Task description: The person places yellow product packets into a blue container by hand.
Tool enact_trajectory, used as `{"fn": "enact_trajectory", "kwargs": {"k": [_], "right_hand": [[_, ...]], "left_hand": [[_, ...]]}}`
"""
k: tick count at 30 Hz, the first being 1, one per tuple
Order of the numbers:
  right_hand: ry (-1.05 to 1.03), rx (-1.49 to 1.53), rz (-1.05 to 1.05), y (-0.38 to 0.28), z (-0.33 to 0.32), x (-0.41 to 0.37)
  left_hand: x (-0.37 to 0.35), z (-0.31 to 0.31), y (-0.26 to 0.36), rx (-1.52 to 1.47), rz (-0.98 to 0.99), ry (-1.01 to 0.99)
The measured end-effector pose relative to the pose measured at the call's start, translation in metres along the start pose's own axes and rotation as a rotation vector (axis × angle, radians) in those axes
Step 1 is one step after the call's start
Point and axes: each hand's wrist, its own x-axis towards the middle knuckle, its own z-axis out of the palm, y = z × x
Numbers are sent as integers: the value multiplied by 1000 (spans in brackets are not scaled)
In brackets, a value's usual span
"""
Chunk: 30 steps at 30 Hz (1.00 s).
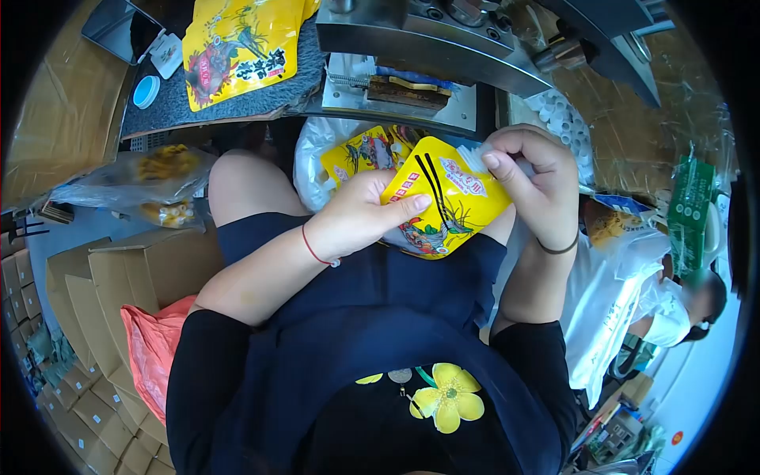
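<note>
A yellow printed pouch [451, 194] is held tilted above my lap. My left hand [360, 210] grips its left edge, the thumb pressed on the printed front. At the pouch's upper right corner my right hand [534, 178] pinches a small translucent plastic piece [473, 158], thumb and forefinger together. Right behind them, more yellow pouches [368, 154] lie in a clear plastic bag [313, 150] below the bench edge.
A metal machine [435, 47] stands ahead, beside a stack of yellow pouches [241, 55] on a grey mat [170, 107]. White plastic pieces [562, 119] lie right of it. Cardboard boxes [150, 265] are at the left. Another person [669, 313] is at the far right.
</note>
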Motion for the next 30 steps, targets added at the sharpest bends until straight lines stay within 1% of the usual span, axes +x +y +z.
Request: {"fn": "enact_trajectory", "kwargs": {"k": [3, 6, 9, 12, 14, 15, 16, 17, 18, 19, 21, 23, 24, 25, 27, 28, 30], "right_hand": [[36, -71, 83, -3, 1, -5], [213, 229, 195, 2, 9, -8], [118, 75, 47, 2, 15, -4], [-18, -4, 98, 13, 2, -5], [-155, 15, 126, 16, -2, -6], [-75, 79, 118, 17, -2, -7], [5, 140, 110, 18, -2, -8], [86, 200, 99, 19, -2, -8], [135, 195, 108, 25, -11, -10], [243, 226, 127, 35, -13, -12], [243, 364, 390, 42, -27, -25], [153, 294, 348, 47, -20, -35], [110, 259, 328, 51, -16, -38], [115, 258, 311, 53, -6, -38], [129, 256, 275, 49, 21, -34], [90, 149, 259, 43, 27, -32], [71, 110, 142, 45, 29, -34]], "left_hand": [[5, 1, -3, 89, -7, 10], [7, 0, 0, 135, 2, -1], [5, 7, 3, 39, 75, 21], [2, 9, 5, -90, 14, -10], [3, 7, 1, -26, -48, -64], [4, 5, 0, 8, -79, -94], [5, 4, 0, -60, -149, -100], [5, 3, 0, -69, -141, -90], [5, 0, 1, -78, -131, -79], [6, -2, 2, -85, -121, -67], [16, -15, -1, -190, -51, -35], [24, -28, 4, -270, 26, 8], [30, -36, 6, -280, 22, 34], [35, -39, 14, -376, 5, 27], [39, -44, 28, -361, -27, 54], [39, -44, 28, -328, 22, 66], [37, -42, 25, -263, 114, 89]]}}
